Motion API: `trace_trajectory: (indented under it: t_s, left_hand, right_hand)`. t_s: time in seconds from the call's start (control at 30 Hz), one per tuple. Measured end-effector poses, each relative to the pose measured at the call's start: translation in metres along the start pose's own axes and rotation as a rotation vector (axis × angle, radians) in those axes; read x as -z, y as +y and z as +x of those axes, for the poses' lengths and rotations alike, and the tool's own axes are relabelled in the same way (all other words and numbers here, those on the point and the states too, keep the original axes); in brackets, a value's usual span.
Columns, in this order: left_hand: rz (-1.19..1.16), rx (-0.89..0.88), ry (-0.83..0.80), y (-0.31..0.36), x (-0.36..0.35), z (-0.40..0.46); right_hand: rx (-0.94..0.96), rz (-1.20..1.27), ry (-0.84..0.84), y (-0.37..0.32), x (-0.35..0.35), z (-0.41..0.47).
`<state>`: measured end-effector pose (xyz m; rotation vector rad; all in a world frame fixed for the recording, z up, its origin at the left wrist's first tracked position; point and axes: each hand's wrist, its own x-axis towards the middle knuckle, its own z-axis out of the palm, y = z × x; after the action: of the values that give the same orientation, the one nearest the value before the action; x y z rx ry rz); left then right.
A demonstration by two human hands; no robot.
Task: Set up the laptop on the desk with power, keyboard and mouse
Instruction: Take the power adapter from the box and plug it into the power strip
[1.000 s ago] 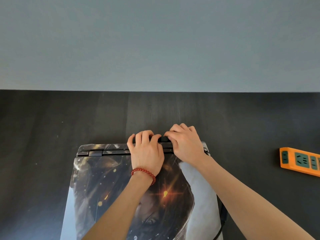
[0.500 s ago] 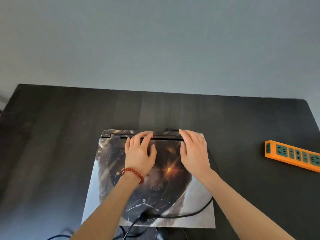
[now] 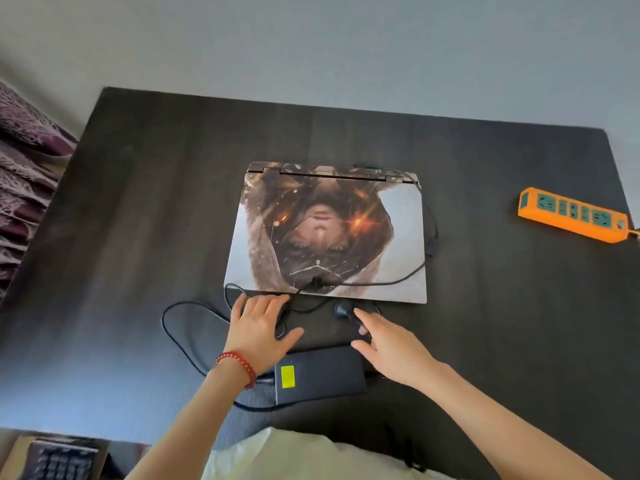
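Black cable sprawls along the dark desk's [image 3: 138, 237] near edge as the left hand [image 3: 258, 329] and right hand [image 3: 384, 348], fingers apart and gripping nothing, reach for the power adapter [image 3: 320, 374] before the closed mid-desk laptop [image 3: 329, 233], apparently toward powering it.

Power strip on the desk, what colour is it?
Orange power strip with green sockets, in the head view.
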<state>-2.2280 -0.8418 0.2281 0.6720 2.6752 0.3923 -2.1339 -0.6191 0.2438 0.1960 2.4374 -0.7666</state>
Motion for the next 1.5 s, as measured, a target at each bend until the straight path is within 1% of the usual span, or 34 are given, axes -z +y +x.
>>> trace_trajectory:
  t_s: [0.1,0.17,0.23,0.3,0.37,0.4,0.5,0.6,0.67,0.73,0.83,0.93,1.03,1.1,1.2,1.3,1.4,1.5]
  left_hand:
    - [0.242,-0.045,-0.108,-0.001,-0.008,-0.008]
    - [0.336,-0.042,-0.167,-0.004,-0.011,-0.009]
    - [0.401,-0.094,-0.129,-0.006,-0.010,-0.011]
    - [0.411,-0.205,0.008,-0.009,-0.008,-0.013]
    - [0.382,-0.292,0.111,-0.015,-0.008,-0.014]
    - [0.356,-0.299,0.112,-0.017,-0.007,-0.014]
    - [0.292,-0.279,0.062,-0.022,-0.007,-0.013]
    - [0.199,-0.208,-0.015,-0.020,-0.001,-0.008]
    - [0.142,-0.218,-0.032,-0.012,0.003,-0.004]
    - [0.029,-0.253,-0.022,0.002,0.011,-0.003]
    - [-0.170,-0.292,-0.034,0.035,0.028,0.003]
    - [-0.297,-0.348,-0.006,0.086,0.052,0.024]
    - [-0.366,-0.386,0.051,0.153,0.075,0.056]
    - [-0.392,-0.390,0.080,0.194,0.087,0.081]
    - [-0.410,-0.414,0.134,0.262,0.104,0.123]
    - [-0.552,-0.377,0.211,0.328,0.127,0.171]
    - [-0.682,-0.323,0.348,0.379,0.153,0.213]
    - [-0.761,-0.274,0.505,0.412,0.179,0.252]
  right_hand:
    - [-0.051,-0.119,0.043,0.002,-0.009,-0.001]
    - [-0.048,-0.133,0.074,0.001,-0.011,-0.003]
    - [0.044,-0.166,0.059,-0.003,-0.020,-0.009]
    - [0.194,-0.313,0.033,-0.007,-0.037,-0.013]
    - [0.297,-0.424,0.003,-0.011,-0.053,-0.014]
    - [0.327,-0.467,-0.004,-0.011,-0.058,-0.012]
    - [0.321,-0.540,0.055,-0.013,-0.065,-0.008]
    - [0.306,-0.546,0.084,-0.007,-0.059,-0.009]
    - [0.326,-0.532,0.110,-0.001,-0.046,-0.016]
    - [0.357,-0.523,0.170,0.006,-0.027,-0.028]
    - [0.334,-0.499,0.292,0.021,0.003,-0.052]
    - [0.218,-0.460,0.407,0.046,0.035,-0.077]
    - [0.059,-0.435,0.530,0.080,0.068,-0.097]
    - [-0.020,-0.435,0.590,0.103,0.089,-0.102]
    - [-0.118,-0.370,0.685,0.143,0.129,-0.108]
    - [-0.151,-0.312,0.795,0.187,0.181,-0.107]
    - [-0.167,-0.322,0.861,0.219,0.239,-0.099]
    - [-0.083,-0.360,0.941,0.243,0.304,-0.086]
